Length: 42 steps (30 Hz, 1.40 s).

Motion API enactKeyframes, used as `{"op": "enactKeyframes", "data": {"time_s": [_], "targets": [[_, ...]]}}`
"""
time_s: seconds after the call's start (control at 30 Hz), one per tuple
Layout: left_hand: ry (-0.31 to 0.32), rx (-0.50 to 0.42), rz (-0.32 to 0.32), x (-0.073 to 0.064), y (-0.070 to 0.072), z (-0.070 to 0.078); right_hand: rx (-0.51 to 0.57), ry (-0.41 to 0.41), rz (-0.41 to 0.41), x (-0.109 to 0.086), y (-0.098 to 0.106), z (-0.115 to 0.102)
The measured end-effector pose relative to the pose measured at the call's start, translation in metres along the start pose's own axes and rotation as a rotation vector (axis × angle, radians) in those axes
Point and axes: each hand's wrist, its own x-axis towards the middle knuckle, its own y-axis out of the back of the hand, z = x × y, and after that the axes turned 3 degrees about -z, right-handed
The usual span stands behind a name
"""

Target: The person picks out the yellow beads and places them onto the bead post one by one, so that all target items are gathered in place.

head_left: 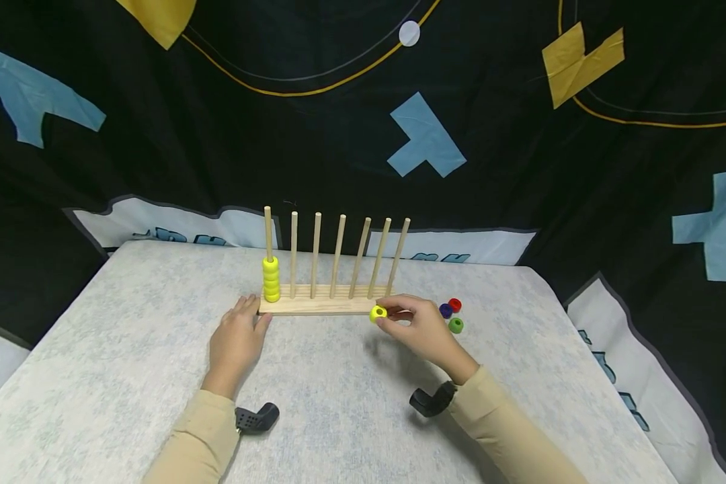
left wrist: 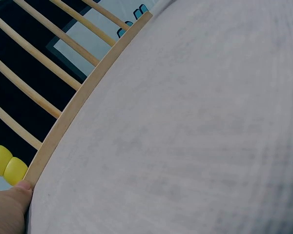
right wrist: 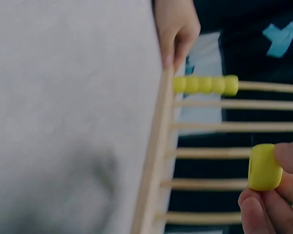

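Observation:
A wooden peg rack (head_left: 327, 308) with several upright pegs stands on the table. Several yellow beads (head_left: 271, 279) are stacked on its leftmost peg. My left hand (head_left: 236, 339) holds the rack's left end, thumb at the front edge and fingers round the side; the thumb also shows in the left wrist view beside the yellow beads. Between thumb and fingers of my right hand (head_left: 420, 329) is a single yellow bead (right wrist: 264, 167), pinched in front of the rack's right end, off the pegs. The bead's hole faces the head camera.
Right of my right hand lie a red bead (head_left: 455, 305), a dark blue bead (head_left: 446, 310) and a green bead (head_left: 456, 325), close together on the pale table (head_left: 127, 356). Behind the table hangs a black cloth (head_left: 314, 148) with blue and yellow shapes.

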Motion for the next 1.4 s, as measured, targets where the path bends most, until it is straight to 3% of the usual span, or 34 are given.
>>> {"op": "enactKeyframes", "data": {"time_s": [0.33,0.77,1.07,1.4], "targets": [[-0.006,-0.003,-0.002,-0.001,-0.002,0.000,-0.035,0.069,0.038,0.040,-0.005,-0.044],[-0.017,0.001,0.011,0.000,-0.001,-0.002,-0.087,0.202,0.190,0.101,0.018,-0.088],[-0.008,0.006,-0.002,0.001,-0.003,-0.003,-0.098,0.141,0.168,0.131,0.018,-0.103],[-0.011,0.012,0.006,0.001,-0.004,-0.004,-0.064,0.114,0.107,0.157,-0.002,-0.113]]}}
